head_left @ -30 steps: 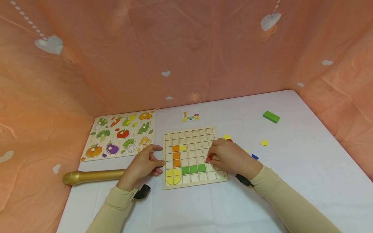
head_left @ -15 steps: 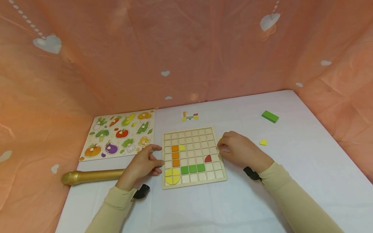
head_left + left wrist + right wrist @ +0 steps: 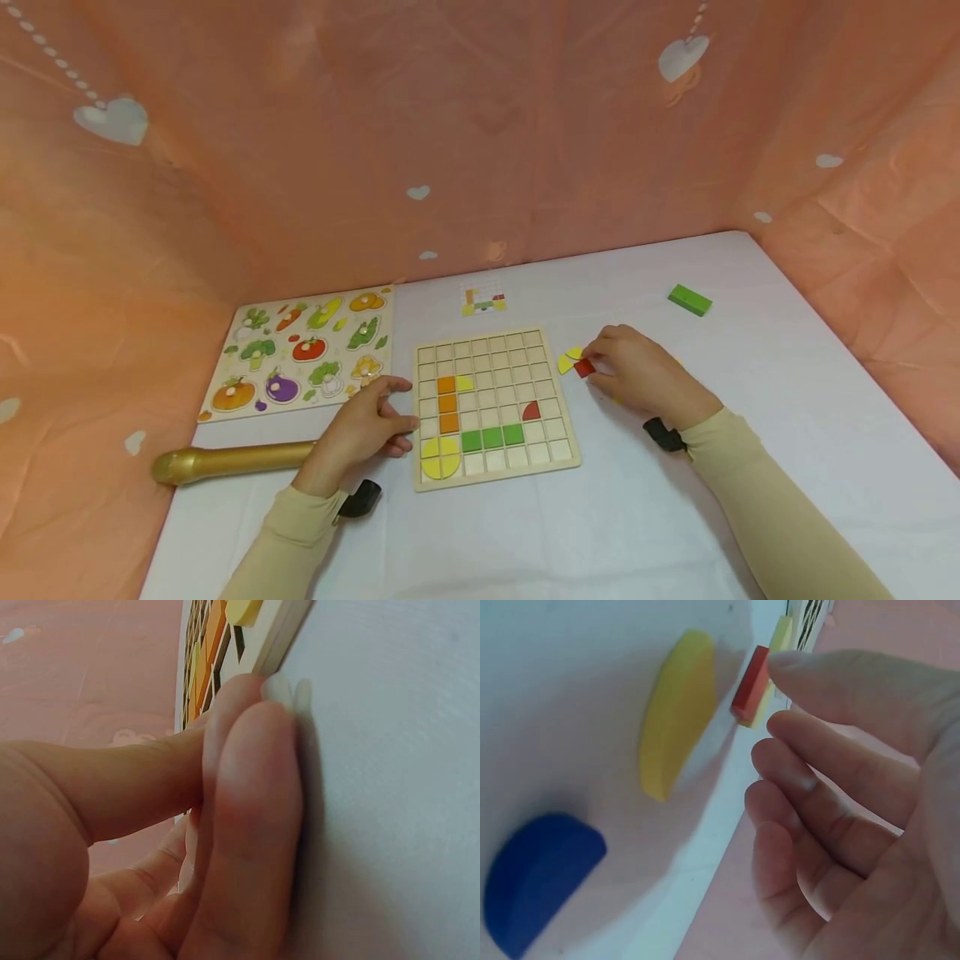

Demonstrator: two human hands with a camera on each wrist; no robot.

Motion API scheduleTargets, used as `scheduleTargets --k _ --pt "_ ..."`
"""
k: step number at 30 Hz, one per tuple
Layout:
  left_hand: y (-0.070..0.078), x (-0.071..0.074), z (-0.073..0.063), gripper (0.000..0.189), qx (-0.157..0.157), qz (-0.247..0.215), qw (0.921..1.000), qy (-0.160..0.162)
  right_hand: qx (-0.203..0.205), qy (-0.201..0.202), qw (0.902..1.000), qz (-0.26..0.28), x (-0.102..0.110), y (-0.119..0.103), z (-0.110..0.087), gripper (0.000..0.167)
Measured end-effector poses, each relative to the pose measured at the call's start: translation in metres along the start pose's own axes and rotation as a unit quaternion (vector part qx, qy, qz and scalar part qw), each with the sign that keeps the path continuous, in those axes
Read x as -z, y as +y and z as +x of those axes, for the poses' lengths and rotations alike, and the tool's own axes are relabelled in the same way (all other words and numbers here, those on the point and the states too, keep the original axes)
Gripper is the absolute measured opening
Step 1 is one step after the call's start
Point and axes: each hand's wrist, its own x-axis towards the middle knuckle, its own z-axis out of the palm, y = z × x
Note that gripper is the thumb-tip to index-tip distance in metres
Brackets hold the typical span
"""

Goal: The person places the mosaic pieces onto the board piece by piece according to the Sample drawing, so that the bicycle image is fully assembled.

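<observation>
A wooden grid board [image 3: 498, 476] lies flat before me. On it are three orange squares [image 3: 447, 403], three green squares [image 3: 492, 437], a circle of yellow quarter pieces [image 3: 440, 458], a single yellow quarter [image 3: 465, 382] and a red quarter [image 3: 531, 410]. My left hand [image 3: 367, 425] rests with loose fingers at the board's left edge. Right of the board, my right hand [image 3: 637, 375] has its fingertips at a red square piece [image 3: 584, 367] beside yellow pieces [image 3: 566, 364]. In the right wrist view, the thumb [image 3: 802, 667] meets that red piece; the other fingers are apart from it.
A vegetable peg puzzle [image 3: 300, 358] and a gold microphone [image 3: 240, 461] lie left. Behind the board is a small pattern card [image 3: 483, 297]; back right, a green block [image 3: 690, 300]. Below my right hand lie a yellow piece [image 3: 676, 712] and a blue piece [image 3: 544, 870].
My right hand has let go of the red quarter, which now sits on the board, and moved right to the loose red piece. My left hand stays at the board's edge.
</observation>
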Motion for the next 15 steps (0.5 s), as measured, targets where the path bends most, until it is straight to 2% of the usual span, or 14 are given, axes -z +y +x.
scheduleTargets --k 7,15 --pt "-0.0002 0.001 -0.001 0.058 -0.003 0.005 1.0 0.0 0.009 0.005 0.9999 0.0 -0.0043 0.0007 0.0025 0.018" --pt "0.0004 0.0005 -0.0009 0.058 -0.003 0.007 1.0 -0.002 0.003 0.0 1.0 -0.005 -0.0047 -0.002 0.0027 0.019"
